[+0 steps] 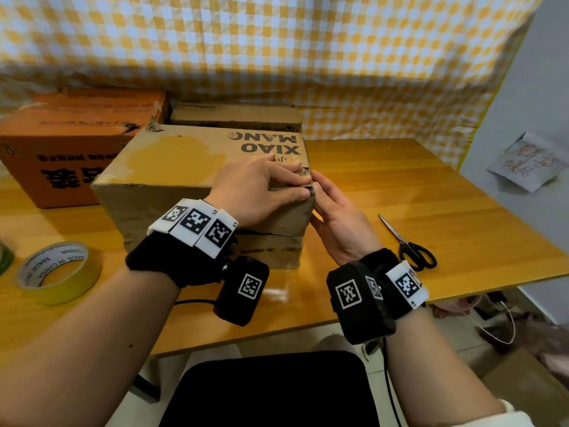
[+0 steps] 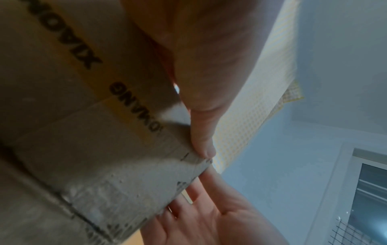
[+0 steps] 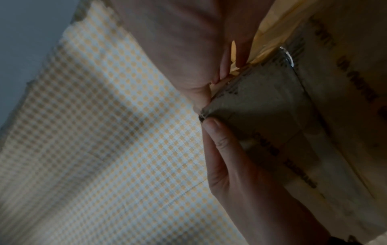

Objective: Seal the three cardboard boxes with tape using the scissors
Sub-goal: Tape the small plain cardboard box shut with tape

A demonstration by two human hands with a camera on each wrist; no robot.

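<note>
A brown cardboard box (image 1: 172,167) printed XIAO MANG stands mid-table on top of a lower brown box (image 1: 271,251). A yellowish tape strip (image 1: 191,155) runs along its top. My left hand (image 1: 261,186) lies flat on the top right corner, fingers straight, thumb (image 2: 201,116) along the front edge. My right hand (image 1: 335,217) presses flat against the box's right side, its thumb (image 3: 220,140) at the corner. An orange box (image 1: 70,143) sits at the left. Another brown box (image 1: 237,117) is behind. The yellow tape roll (image 1: 58,272) lies front left, the black-handled scissors (image 1: 406,245) to the right.
The wooden table (image 1: 415,186) ends close to my body and drops off at the right. A yellow checked cloth (image 1: 338,57) hangs behind the boxes. A paper note (image 1: 526,161) is stuck on the right wall. A dark seat (image 1: 271,392) is below the table edge.
</note>
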